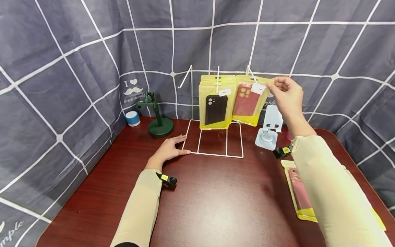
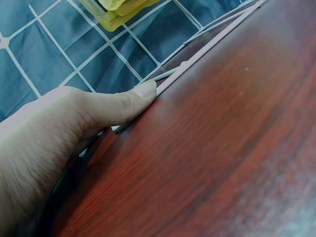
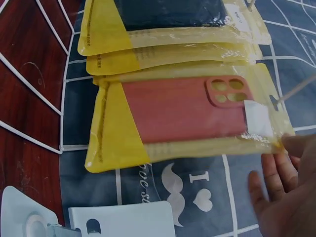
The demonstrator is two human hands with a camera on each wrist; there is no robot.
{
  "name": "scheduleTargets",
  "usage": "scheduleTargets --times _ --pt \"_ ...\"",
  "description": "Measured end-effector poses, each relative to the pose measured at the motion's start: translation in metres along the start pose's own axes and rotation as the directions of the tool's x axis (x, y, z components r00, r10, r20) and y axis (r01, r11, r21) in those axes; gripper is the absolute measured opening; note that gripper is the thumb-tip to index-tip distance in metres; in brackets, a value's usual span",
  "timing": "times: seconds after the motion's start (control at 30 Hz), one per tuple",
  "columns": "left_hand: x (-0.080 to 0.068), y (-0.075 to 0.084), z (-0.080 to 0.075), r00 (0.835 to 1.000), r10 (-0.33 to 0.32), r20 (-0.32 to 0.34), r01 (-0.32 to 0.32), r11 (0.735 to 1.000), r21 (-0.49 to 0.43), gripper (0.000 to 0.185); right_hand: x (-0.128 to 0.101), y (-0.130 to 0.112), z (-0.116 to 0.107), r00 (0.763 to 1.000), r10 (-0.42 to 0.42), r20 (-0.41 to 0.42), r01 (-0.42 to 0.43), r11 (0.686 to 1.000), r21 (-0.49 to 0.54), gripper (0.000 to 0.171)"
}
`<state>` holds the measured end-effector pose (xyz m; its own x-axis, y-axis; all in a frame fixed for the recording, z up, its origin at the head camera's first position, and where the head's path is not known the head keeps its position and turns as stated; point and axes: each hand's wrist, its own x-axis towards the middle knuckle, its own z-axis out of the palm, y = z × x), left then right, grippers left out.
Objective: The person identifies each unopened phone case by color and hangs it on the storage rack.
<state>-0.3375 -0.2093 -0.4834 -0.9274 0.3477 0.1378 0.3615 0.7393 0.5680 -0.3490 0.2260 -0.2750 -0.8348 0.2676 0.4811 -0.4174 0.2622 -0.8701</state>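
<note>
Yellow packet (image 1: 246, 103), corner pinched by the right hand (image 1: 288, 95), should slide level; left hand (image 1: 168, 149), fingers apart, should brace the rack (image 1: 213, 154).

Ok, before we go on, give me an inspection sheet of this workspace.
Surface: glossy red-brown tabletop.
Job's things: white rack with black-case pouch on middle hook, pink-case pouch at right hook, left hook bare; another pink-case pouch on the tabletop.
Clutter: green stand, blue-and-white cylinder, pale stand.
Hands: left hand touches the rack's base; right hand pinches the hanging pink-case pouch's corner.
Cables: nothing seen.
Surroundings: gridded grey curtain.
</note>
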Motion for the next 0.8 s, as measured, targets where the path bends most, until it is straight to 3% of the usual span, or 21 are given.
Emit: scheduleTargets --times 0.3,0.57,0.8 --pt "0.0 -0.003 0.0 1.0 0.01 0.002 -0.01 1.0 0.008 0.094 -0.022 0.01 -0.032 0.984 0.058 0.167 -0.035 0.99 -0.135 0.04" --pt "-0.002 -0.004 0.001 1.0 -0.013 0.016 0.013 1.0 0.003 0.095 -0.052 0.03 -0.061 0.964 0.018 0.264 0.013 0.993 -0.116 0.045" --pt "-0.001 -0.001 0.0 1.0 0.001 0.008 -0.001 1.0 0.005 0.093 -0.085 0.055 -0.102 0.915 0.063 0.399 0.018 0.98 -0.196 0.039"
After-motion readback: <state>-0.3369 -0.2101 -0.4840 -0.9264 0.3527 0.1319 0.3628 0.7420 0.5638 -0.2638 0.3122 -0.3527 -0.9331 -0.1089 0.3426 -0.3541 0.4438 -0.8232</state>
